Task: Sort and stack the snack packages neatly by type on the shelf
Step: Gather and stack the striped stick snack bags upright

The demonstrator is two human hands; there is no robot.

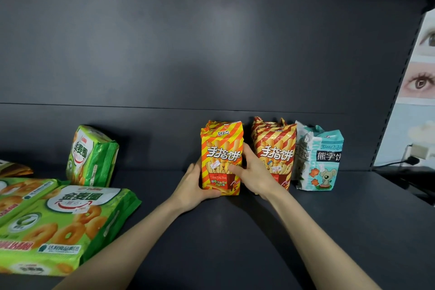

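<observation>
An orange-and-yellow striped finger-biscuit bag (221,148) stands upright at the middle of the dark shelf (235,231). My left hand (191,187) grips its lower left side and my right hand (253,173) grips its right side. To its right stand red-and-yellow striped finger-biscuit bags (275,146), then pale teal bear-biscuit bags (322,160). At the left, one green ring-biscuit bag (90,156) stands upright, and two more green bags (58,226) lie flat near the front.
A brown-gold package (14,168) peeks in at the far left edge. The shelf's dark back panel (211,54) rises behind the bags. A poster with eyes (421,82) and a black cable (395,163) lie beyond the right upright.
</observation>
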